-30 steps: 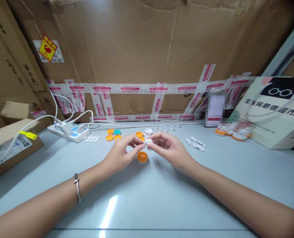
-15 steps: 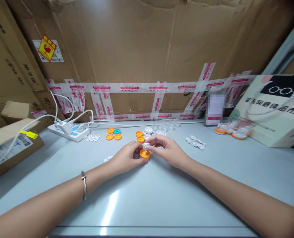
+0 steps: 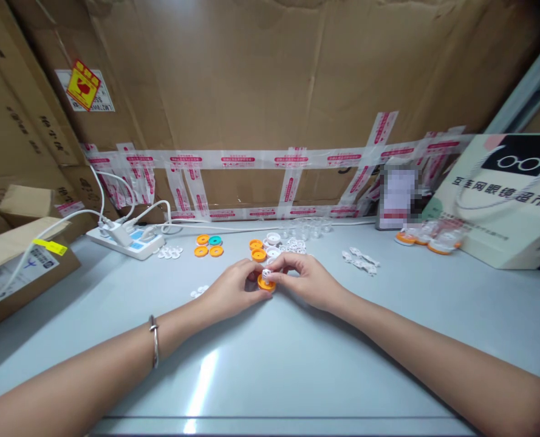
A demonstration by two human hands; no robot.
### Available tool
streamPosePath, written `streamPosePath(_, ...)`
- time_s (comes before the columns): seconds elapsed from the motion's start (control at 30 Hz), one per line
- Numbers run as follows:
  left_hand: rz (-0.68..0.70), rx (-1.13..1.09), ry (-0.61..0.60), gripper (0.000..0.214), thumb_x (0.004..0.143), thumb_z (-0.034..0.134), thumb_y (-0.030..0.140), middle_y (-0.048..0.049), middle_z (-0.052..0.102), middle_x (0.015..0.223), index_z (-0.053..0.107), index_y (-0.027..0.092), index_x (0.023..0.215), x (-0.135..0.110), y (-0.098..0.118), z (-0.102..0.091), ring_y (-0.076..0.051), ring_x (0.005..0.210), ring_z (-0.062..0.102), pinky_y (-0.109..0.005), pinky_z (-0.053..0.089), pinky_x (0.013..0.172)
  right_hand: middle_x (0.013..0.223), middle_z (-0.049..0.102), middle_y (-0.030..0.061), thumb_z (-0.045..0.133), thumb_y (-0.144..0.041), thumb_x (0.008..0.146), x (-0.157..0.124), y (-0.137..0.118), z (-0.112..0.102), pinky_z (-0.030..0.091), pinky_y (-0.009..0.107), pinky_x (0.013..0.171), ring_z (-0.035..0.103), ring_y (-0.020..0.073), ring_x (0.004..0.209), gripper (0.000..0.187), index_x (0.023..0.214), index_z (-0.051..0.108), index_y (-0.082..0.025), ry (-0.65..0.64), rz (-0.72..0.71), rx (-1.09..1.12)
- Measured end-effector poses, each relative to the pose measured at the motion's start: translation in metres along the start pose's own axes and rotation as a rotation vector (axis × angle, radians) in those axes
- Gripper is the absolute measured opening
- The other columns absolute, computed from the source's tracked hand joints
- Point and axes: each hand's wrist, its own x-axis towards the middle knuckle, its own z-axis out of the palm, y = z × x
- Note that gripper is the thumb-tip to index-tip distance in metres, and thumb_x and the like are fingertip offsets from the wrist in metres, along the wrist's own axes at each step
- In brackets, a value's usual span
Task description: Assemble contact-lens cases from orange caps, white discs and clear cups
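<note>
My left hand (image 3: 240, 283) is closed round the left side of an orange round plastic base (image 3: 263, 286) resting on the grey table. Between thumb and fingers, my right hand (image 3: 299, 274) pinches a small white openwork plastic piece (image 3: 266, 275), which stands over the middle of the base. Whether the piece is seated in the base I cannot tell. Just beyond my hands lie orange round parts (image 3: 258, 255), white round parts (image 3: 273, 239) and white openwork pieces (image 3: 294, 246). Small white discs (image 3: 199, 292) sit left of my left hand, partly covered by it.
Orange and teal discs (image 3: 215, 241), white pieces (image 3: 169, 252) and a power strip (image 3: 126, 240) lie to the left. Clear cups (image 3: 313, 227) stand at the back. To the right are white strips (image 3: 361, 261), orange-based clear assemblies (image 3: 438, 238), a phone (image 3: 395, 200) and a paper bag (image 3: 502, 206).
My right hand has lowered the white openwork piece slightly toward the middle of the orange base. My left hand stays in place on the base.
</note>
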Motion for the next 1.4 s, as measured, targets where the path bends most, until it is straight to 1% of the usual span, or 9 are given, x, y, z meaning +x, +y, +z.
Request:
streamPosePath(0.2,0.026,0.006,0.004,0.024,0.072,0.061,0.028,-0.0035,0.058,0.085,0.061,0.016,0.094,-0.001,-0.002,0.0,-0.017,0.077,0.054,-0.027,0.042,0.07,0.076,0.07,0.0028,0.061,-0.021,0.071,-0.001,0.001,0.003,0.047,0.03,0.074,0.063,0.0171,0.077,0.005,0.071,0.064,-0.017,-0.001,-0.028,-0.05)
streamPosePath(0.4,0.038,0.016,-0.003,0.027,0.073,0.062,0.036,-0.0035,0.058,0.084,0.061,0.016,0.092,-0.002,0.002,-0.002,-0.017,0.076,0.053,-0.027,0.041,0.069,0.085,0.07,0.0035,0.063,-0.026,0.071,0.0,-0.006,-0.002,0.045,0.033,0.081,0.062,0.0184,0.085,0.01,0.076,0.066,-0.018,-0.015,-0.024,-0.066)
streamPosePath(0.47,0.029,0.013,0.0,0.025,0.074,0.061,0.035,-0.0035,0.058,0.083,0.061,0.016,0.091,-0.003,0.005,-0.003,-0.017,0.076,0.053,-0.028,0.041,0.069,0.09,0.07,0.0043,0.065,-0.033,0.07,0.004,-0.005,-0.013,0.045,0.033,0.082,0.062,0.019,0.088,0.017,0.08,0.066,-0.019,0.05,-0.03,-0.051)
streamPosePath(0.53,0.026,0.014,-0.001,0.023,0.074,0.061,0.032,-0.0036,0.057,0.084,0.06,0.016,0.089,-0.003,0.007,-0.003,-0.017,0.076,0.053,-0.028,0.041,0.07,0.09,0.069,0.0053,0.061,-0.039,0.073,0.012,0.004,-0.031,0.046,0.034,0.079,0.062,0.0192,0.085,0.023,0.084,0.066,-0.019,0.22,-0.023,-0.064)
streamPosePath(0.63,0.041,0.02,-0.001,0.019,0.074,0.06,0.03,-0.0034,0.057,0.083,0.059,0.016,0.087,-0.004,0.008,-0.003,-0.016,0.076,0.052,-0.028,0.041,0.07,0.089,0.069,0.0073,0.054,-0.036,0.077,0.026,0.029,-0.058,0.046,0.036,0.077,0.061,0.0205,0.083,0.023,0.084,0.065,-0.018,0.441,-0.023,-0.304)
streamPosePath(0.73,0.059,0.023,0.002,0.017,0.074,0.059,0.029,-0.003,0.056,0.083,0.059,0.017,0.086,-0.004,0.008,-0.002,-0.016,0.075,0.052,-0.028,0.041,0.07,0.093,0.067,0.0109,0.057,-0.031,0.073,0.039,0.057,-0.072,0.044,0.041,0.079,0.059,0.0241,0.086,0.022,0.085,0.065,-0.016,0.484,-0.005,-0.388)
streamPosePath(0.9,0.08,0.024,0.006,0.016,0.074,0.058,0.029,-0.0027,0.055,0.082,0.057,0.017,0.085,-0.005,0.009,0.0,-0.016,0.075,0.052,-0.027,0.041,0.07,0.093,0.066,0.0083,0.058,-0.026,0.072,0.049,0.076,-0.067,0.039,0.041,0.087,0.056,0.0239,0.092,0.016,0.084,0.066,-0.019,0.467,-0.066,-0.468)
streamPosePath(1.23,0.098,0.028,0.003,0.016,0.074,0.057,0.028,-0.0021,0.055,0.081,0.057,0.017,0.085,-0.006,0.01,0.001,-0.015,0.074,0.052,-0.026,0.04,0.069,0.08,0.066,0.0064,0.057,-0.022,0.071,0.047,0.072,-0.063,0.038,0.041,0.084,0.056,0.024,0.084,0.004,0.069,0.058,-0.018,0.53,-0.071,-0.456)
streamPosePath(1.4,0.101,0.03,0.01,0.015,0.074,0.057,0.027,-0.0021,0.055,0.081,0.058,0.017,0.085,-0.007,0.011,0.001,-0.015,0.074,0.053,-0.026,0.041,0.069,0.091,0.066,0.0083,0.053,-0.032,0.077,0.043,0.035,-0.057,0.044,0.036,0.079,0.06,0.0206,0.087,0.015,0.08,0.056,-0.017,0.61,-0.103,-0.315)
